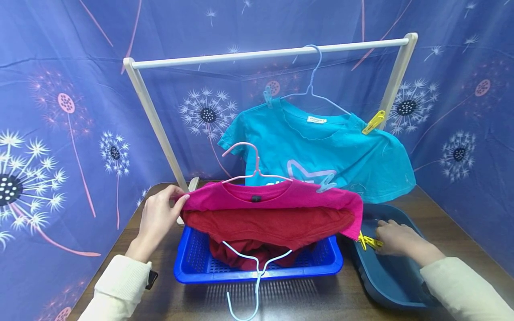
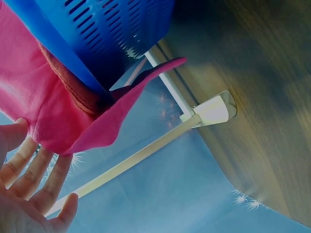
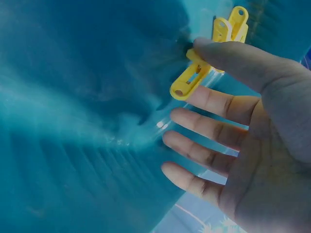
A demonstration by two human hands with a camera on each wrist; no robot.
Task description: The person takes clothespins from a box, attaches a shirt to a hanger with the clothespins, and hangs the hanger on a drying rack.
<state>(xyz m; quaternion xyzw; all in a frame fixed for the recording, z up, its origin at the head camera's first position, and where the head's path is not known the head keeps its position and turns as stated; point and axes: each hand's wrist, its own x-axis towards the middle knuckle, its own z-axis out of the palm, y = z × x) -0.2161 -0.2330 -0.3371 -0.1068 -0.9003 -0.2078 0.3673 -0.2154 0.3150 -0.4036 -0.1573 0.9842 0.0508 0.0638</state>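
Observation:
My left hand (image 1: 160, 214) pinches the left sleeve end of a pink T-shirt (image 1: 305, 195) between thumb and fingers. A pink hanger (image 1: 257, 166) sits in its neck, and a pale clothespin (image 1: 326, 183) grips the shirt's other shoulder. Over the dark teal tray (image 1: 387, 290), my right hand (image 1: 399, 240) pinches a yellow clothespin (image 3: 187, 83) between thumb and index finger, the other fingers spread. Another yellow clothespin (image 3: 238, 24) lies just beyond the thumb. Below the pink shirt, a red garment (image 1: 277, 223) with a light blue hanger (image 1: 258, 273) lies across a blue basket (image 1: 313, 271).
A rack with a white rail (image 1: 225, 57) stands behind. From it hangs a turquoise T-shirt (image 1: 361, 165) on a blue hanger (image 1: 311, 82), with a blue clothespin (image 1: 267, 96) and a yellow clothespin (image 1: 374, 122) on its shoulders. Patterned cloth surrounds the wooden table (image 1: 201, 301).

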